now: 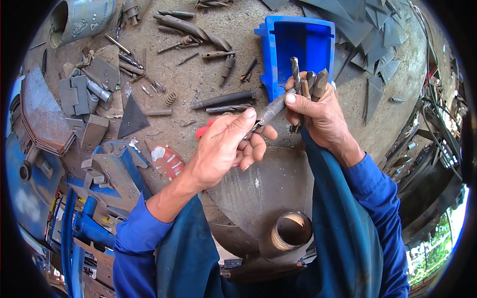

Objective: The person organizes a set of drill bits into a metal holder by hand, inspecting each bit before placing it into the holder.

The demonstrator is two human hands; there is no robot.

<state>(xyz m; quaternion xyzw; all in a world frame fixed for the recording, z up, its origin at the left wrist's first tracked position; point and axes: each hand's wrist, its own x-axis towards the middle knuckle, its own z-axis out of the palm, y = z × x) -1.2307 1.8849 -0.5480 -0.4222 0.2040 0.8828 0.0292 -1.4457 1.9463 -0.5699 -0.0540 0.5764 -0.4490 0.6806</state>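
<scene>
Between my two hands a grey metal drill bit (272, 110) slants, its lower left end in the fingers of my left hand (226, 141). My right hand (320, 111) is closed around several metal bits, among them a fluted one (295, 69) pointing up and a pointed dark one (320, 84). Its thumb presses on the upper end of the slanting bit. Just behind my right hand stands a blue plastic bin (276, 54), its inside partly hidden by the bits. The lower ends of the held bits are mostly covered by my fingers.
Drill bits (191, 27) and a long dark bolt (223, 98) lie on the concrete ground. Steel offcuts (382, 30) are piled at the upper right. A triangular plate (132, 118) and blue metal parts (121, 166) are at the left. A pipe (293, 231) stands between my legs.
</scene>
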